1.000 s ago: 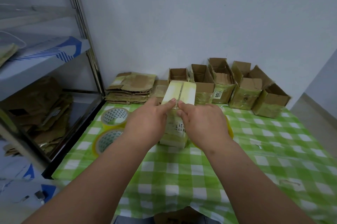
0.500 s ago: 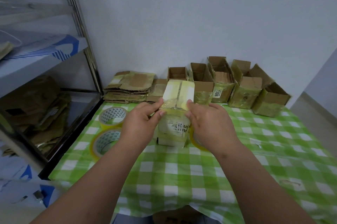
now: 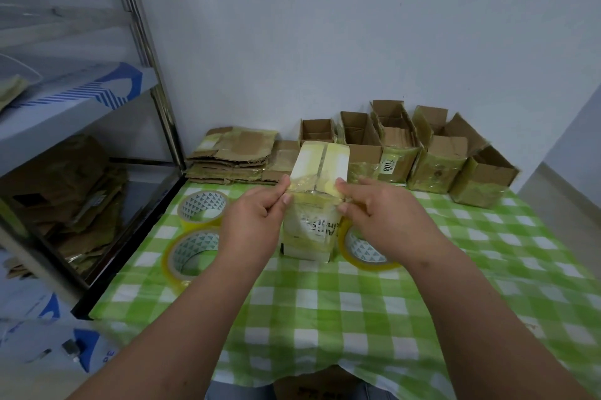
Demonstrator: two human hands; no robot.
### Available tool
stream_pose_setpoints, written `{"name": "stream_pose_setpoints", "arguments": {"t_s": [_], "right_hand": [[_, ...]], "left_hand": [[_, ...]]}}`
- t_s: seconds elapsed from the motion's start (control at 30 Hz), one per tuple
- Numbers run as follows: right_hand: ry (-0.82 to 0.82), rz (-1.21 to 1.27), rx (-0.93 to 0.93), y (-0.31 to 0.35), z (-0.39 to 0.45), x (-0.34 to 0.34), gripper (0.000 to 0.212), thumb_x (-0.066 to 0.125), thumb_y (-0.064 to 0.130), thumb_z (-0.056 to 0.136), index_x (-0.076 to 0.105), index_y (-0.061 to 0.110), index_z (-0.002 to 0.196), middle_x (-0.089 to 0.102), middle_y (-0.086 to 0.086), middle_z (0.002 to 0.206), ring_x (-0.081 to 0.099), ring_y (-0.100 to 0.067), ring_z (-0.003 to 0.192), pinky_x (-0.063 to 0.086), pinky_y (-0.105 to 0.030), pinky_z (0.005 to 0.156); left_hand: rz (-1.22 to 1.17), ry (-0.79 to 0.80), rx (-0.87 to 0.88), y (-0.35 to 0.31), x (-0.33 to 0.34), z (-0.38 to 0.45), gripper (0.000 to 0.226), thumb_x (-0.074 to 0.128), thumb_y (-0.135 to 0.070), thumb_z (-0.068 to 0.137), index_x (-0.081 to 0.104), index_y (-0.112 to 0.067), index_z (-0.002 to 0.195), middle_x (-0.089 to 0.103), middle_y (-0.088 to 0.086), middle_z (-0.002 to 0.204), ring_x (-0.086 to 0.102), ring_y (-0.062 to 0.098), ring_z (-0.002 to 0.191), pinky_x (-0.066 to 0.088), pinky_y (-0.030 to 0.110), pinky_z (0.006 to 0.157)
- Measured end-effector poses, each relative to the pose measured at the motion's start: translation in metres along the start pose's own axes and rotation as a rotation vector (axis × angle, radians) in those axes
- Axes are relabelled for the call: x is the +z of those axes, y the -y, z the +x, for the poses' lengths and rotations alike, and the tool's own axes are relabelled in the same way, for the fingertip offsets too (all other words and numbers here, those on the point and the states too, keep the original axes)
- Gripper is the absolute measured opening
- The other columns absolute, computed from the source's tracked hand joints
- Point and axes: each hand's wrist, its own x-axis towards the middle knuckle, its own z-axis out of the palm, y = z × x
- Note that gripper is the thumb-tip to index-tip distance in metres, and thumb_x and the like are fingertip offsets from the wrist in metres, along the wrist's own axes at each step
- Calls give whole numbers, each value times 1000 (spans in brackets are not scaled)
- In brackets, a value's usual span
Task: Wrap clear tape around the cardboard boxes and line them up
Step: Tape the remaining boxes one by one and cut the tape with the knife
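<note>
Both hands are pinching the taped top edge of the upright white cardboard box [image 3: 313, 204] standing mid-desk, left hand [image 3: 257, 220] at 9 o'clock, right hand [image 3: 377, 214] at 3 o'clock; it is looking light, stiff and tape-slick, so gripping its side walls seems safest.

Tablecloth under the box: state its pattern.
Green-and-white checks on the tablecloth, plain in the head view.
</note>
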Motion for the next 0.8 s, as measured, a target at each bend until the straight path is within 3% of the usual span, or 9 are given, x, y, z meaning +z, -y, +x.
{"name": "stream_pose_setpoints", "arguments": {"t_s": [0.1, 0.17, 0.33, 0.43, 0.47, 0.53, 0.6, 0.7, 0.8], "right_hand": [[18, 99, 94, -12, -4, -9, 65, 62, 44, 92, 35, 37, 150, 44, 8, 152, 36, -16, 141, 33, -35, 112], [56, 125, 183, -15, -9, -10, 65, 61, 52, 90, 38, 38, 149, 44, 7, 152, 42, -19, 137, 38, -38, 109], [95, 301, 206, -7, -15, -3, 57, 67, 50, 87, 54, 31, 139, 54, 5, 138, 52, -17, 124, 44, -38, 103], [116, 414, 222, -5, -17, -1, 55, 73, 43, 85, 57, 28, 136, 59, 7, 125, 56, -14, 115, 47, -30, 94], [125, 455, 226, -5, -17, -1, 55, 74, 38, 85, 57, 28, 136, 59, 8, 121, 57, -11, 111, 48, -25, 89], [152, 571, 224, -2, -18, -1, 54, 76, 29, 83, 58, 26, 135, 62, 13, 112, 61, -3, 100, 47, -13, 78], [174, 683, 212, 0, -20, 2, 63, 80, 31, 75, 60, 24, 134, 65, 17, 110, 62, 3, 97, 50, -13, 79], [173, 805, 204, 0, -22, 10, 80, 78, 40, 62, 58, 24, 137, 66, 13, 121, 65, -3, 107, 52, -30, 96], [209, 984, 194, -2, -27, 19, 65, 81, 15, 78, 55, 18, 138, 72, 15, 111, 67, -3, 106, 53, -25, 92]], "left_hand": [[-25, 9, -54, 0, -2, 1, 30, 60, -34, 96, 63, -39, 126, 69, -16, 101, 64, 8, 97, 52, 27, 83], [-17, -6, -96, 0, -4, 3, 30, 59, -36, 97, 63, -39, 126, 71, -13, 109, 63, 5, 96, 48, 19, 76], [51, -7, -158, -9, -5, 7, 34, 52, -35, 101, 59, -35, 134, 68, -7, 123, 52, -5, 75, 39, 13, 63], [120, 100, -163, -20, -6, 8, 42, 42, -31, 104, 45, -33, 146, 60, -4, 136, 40, -10, 64, 34, 9, 53], [131, 152, -162, -23, -6, 7, 47, 40, -33, 104, 36, -32, 151, 54, -2, 144, 44, -10, 72, 38, 14, 60], [79, 259, -175, -27, -5, 5, 68, 45, -50, 99, 15, -32, 157, 38, -1, 156, 55, 9, 115, 42, 26, 93], [34, 346, -179, -30, -4, 5, 103, 60, -65, 83, -3, -34, 157, 27, -3, 161, 36, 19, 143, 33, 35, 111], [33, 344, -166, -27, -1, 14, 116, 75, -57, 75, -3, -30, 158, 23, -2, 163, 29, 18, 146, 29, 35, 113], [61, 304, -118, -22, -1, 24, 107, 76, -50, 79, 9, -27, 158, 19, -3, 162, 33, 19, 143, 32, 37, 114]]}}
